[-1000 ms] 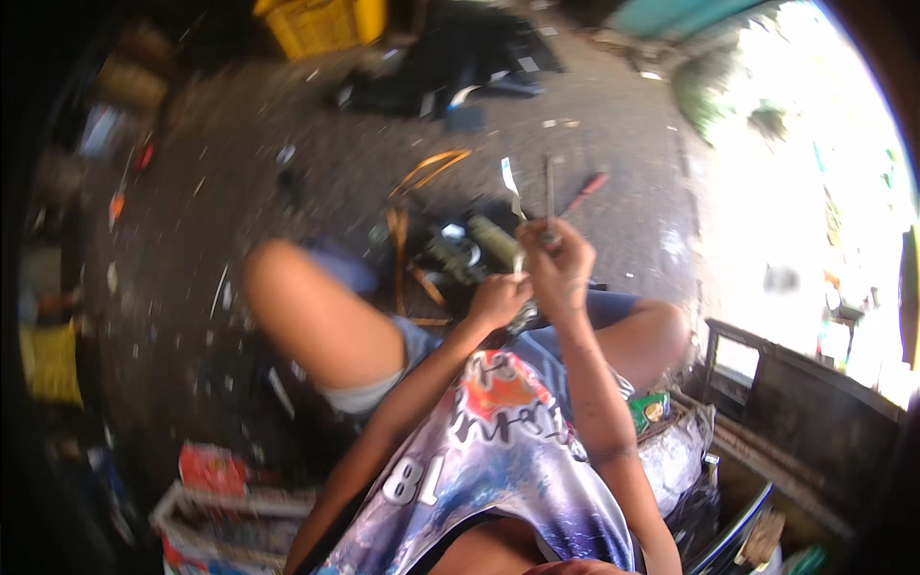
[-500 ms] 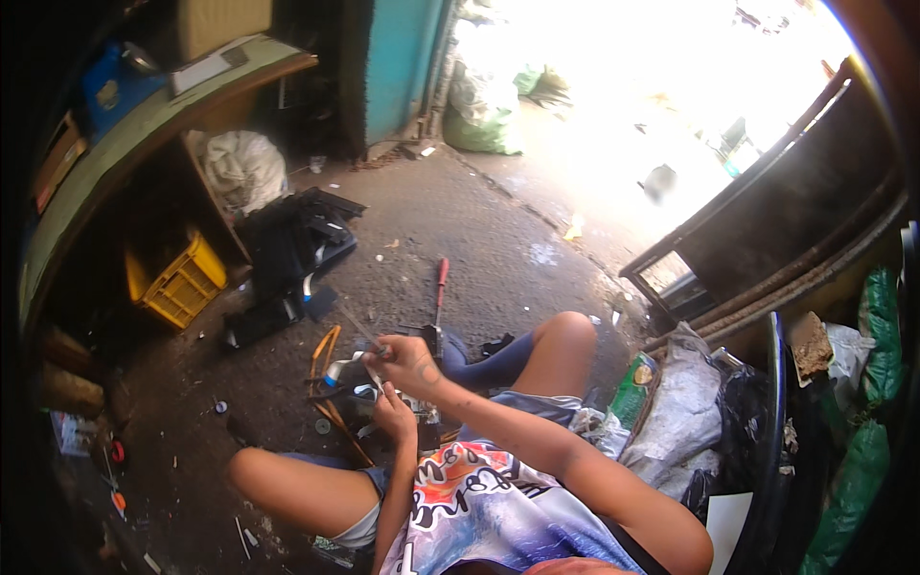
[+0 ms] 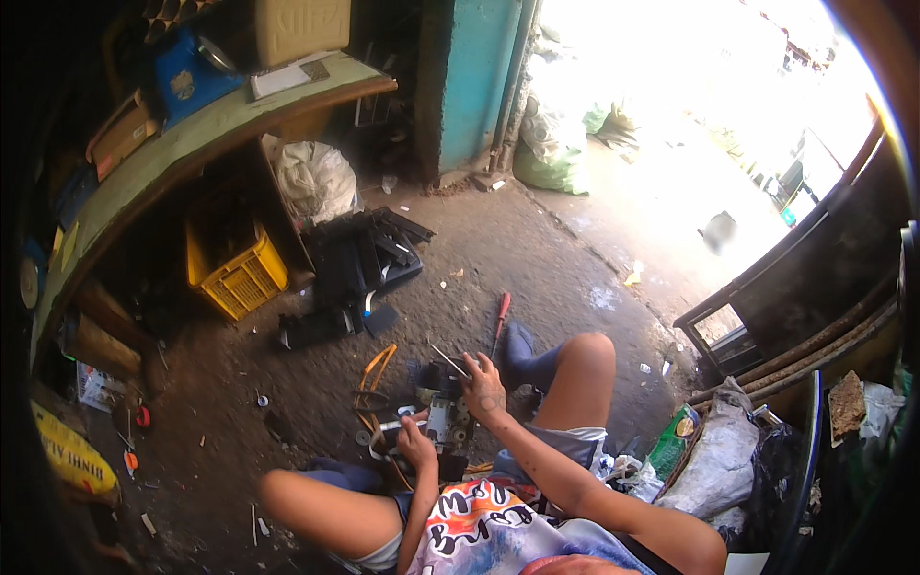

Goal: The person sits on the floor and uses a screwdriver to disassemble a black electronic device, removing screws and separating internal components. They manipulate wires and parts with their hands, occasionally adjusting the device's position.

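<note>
My right hand (image 3: 484,393) is closed around a screwdriver, its thin metal shaft (image 3: 446,357) pointing up-left. Lower left, my left hand (image 3: 415,446) pinches a white ribbon cable (image 3: 393,426). Beside and partly behind both hands lies a dismantled device (image 3: 443,420) of black and grey parts between my legs. Orange cables (image 3: 377,366) lie left of it. A red-handled screwdriver (image 3: 503,311) lies on the floor beyond my right hand, near my foot.
A pile of black plastic parts (image 3: 355,268), a yellow crate (image 3: 228,273) and a white sack (image 3: 316,182) stand ahead, by a counter (image 3: 163,153). A doorway with green sacks (image 3: 546,172) is at the upper right. A dark metal panel (image 3: 805,268) and bagged scrap (image 3: 709,460) line the right.
The view has tilted up, showing more counter and doorway. My hands, close together earlier, are now separated: the right is farther forward and right, the left lower with the ribbon.
</note>
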Demonstrator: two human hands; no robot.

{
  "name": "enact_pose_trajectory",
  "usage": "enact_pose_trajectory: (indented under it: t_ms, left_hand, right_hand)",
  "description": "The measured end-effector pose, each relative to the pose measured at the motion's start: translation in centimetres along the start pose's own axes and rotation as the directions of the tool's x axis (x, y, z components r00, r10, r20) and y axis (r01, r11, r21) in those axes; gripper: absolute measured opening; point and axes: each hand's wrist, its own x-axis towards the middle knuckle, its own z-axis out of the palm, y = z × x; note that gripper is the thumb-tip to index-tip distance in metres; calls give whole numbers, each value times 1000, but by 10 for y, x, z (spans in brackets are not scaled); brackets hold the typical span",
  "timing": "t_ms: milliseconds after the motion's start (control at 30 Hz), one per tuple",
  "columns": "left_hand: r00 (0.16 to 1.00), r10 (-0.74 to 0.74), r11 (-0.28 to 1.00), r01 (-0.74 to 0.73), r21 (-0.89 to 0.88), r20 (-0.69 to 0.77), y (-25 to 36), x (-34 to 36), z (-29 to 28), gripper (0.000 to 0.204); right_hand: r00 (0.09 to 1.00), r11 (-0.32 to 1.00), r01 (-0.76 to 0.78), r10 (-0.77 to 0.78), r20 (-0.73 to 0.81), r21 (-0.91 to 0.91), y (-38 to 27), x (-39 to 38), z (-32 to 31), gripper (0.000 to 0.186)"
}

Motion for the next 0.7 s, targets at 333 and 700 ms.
enact_pose_trajectory:
  t_ms: [333, 700]
  left_hand:
    - [758, -605, 226, 457, -861, 244, -48, 44, -13, 53]
    - [941, -336, 928, 325, -185, -34, 63, 69, -124, 59]
  right_hand:
    - [995, 964, -27, 50, -84, 263, 54, 30, 16, 21]
    - [938, 855, 274, -136, -318, 441, 96, 48, 24, 9]
